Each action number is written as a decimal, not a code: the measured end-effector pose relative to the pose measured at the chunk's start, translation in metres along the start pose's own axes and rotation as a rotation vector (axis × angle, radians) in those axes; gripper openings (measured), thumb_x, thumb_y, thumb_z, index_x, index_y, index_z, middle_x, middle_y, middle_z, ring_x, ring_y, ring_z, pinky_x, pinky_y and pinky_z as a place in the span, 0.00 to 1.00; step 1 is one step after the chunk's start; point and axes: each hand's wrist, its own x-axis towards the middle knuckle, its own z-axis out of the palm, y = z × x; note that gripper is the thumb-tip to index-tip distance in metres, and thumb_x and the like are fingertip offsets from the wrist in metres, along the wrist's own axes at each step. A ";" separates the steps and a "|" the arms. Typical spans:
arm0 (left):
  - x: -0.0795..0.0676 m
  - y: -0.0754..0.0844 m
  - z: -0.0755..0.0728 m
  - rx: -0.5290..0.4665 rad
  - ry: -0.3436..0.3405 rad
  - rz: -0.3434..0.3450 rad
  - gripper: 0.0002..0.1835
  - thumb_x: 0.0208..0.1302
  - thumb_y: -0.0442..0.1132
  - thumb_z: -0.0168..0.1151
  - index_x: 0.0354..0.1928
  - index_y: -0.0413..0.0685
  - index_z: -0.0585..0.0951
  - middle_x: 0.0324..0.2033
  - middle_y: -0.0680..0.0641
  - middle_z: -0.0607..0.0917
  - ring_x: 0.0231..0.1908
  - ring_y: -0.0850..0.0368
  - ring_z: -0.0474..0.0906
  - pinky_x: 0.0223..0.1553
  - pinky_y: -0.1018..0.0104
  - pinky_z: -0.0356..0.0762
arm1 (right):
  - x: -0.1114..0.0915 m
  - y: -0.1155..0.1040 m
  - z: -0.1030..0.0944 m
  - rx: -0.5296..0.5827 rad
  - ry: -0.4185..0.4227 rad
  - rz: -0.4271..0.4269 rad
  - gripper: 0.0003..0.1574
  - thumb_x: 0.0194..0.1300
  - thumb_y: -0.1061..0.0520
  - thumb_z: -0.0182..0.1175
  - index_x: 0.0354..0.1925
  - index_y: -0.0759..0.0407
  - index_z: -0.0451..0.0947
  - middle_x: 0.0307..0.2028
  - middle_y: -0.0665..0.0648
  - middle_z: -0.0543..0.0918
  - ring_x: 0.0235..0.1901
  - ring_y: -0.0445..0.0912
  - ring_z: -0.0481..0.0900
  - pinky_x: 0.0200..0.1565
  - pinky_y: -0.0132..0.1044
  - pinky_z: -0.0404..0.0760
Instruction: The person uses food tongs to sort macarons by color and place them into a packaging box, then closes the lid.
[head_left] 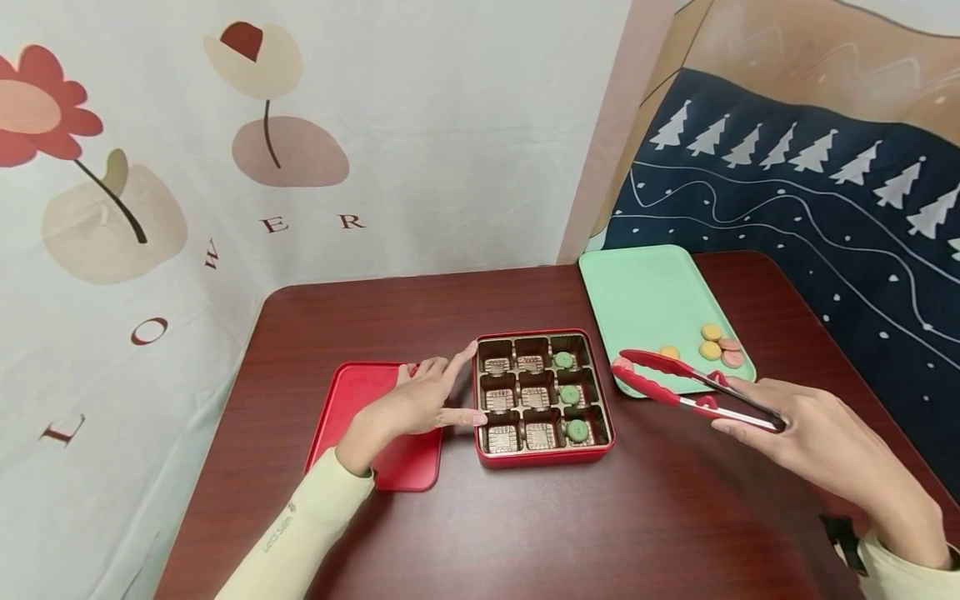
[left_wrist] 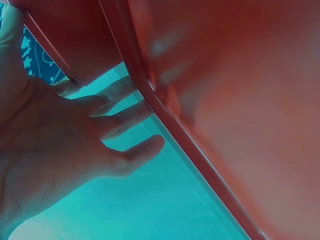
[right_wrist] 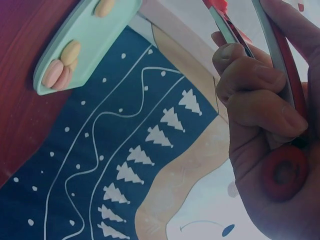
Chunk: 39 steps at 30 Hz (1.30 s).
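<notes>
A red box (head_left: pixel 545 457) with a gold compartment insert sits on the table, three green macarons (head_left: pixel 570 395) standing in its right column. My left hand (head_left: pixel 422 398) touches the box's left side with thumb and index finger stretched out, its other fingers over the red lid (head_left: pixel 415 462). Red-tipped tongs (head_left: pixel 699 402) lie in the grip of my right hand (head_left: pixel 813 429), fingers curled around the handles, also plain in the right wrist view. Between the tong tips, a pink macaron (head_left: pixel 622 364) shows just right of the box.
A mint green tray (head_left: pixel 637 287) stands at the back right, bearing several yellow macarons (head_left: pixel 712 332) and pink macarons (head_left: pixel 732 359) near its front right corner. The dark brown table (head_left: pixel 510 533) meets patterned cloth backdrops behind and at the sides.
</notes>
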 end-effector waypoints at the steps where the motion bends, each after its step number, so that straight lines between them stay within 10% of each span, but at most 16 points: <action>1: 0.000 0.000 0.000 0.004 -0.001 -0.002 0.62 0.69 0.71 0.69 0.90 0.61 0.43 0.75 0.33 0.70 0.76 0.32 0.62 0.73 0.24 0.50 | 0.001 -0.001 0.001 0.004 0.000 -0.005 0.45 0.50 0.43 0.89 0.60 0.66 0.88 0.49 0.69 0.90 0.43 0.59 0.88 0.39 0.56 0.85; 39: 0.001 0.003 -0.001 0.036 -0.005 -0.018 0.62 0.69 0.72 0.68 0.90 0.62 0.42 0.75 0.33 0.70 0.76 0.33 0.63 0.73 0.24 0.50 | 0.013 -0.033 0.006 0.106 -0.074 -0.132 0.41 0.55 0.44 0.87 0.64 0.52 0.89 0.48 0.49 0.90 0.40 0.42 0.85 0.35 0.36 0.81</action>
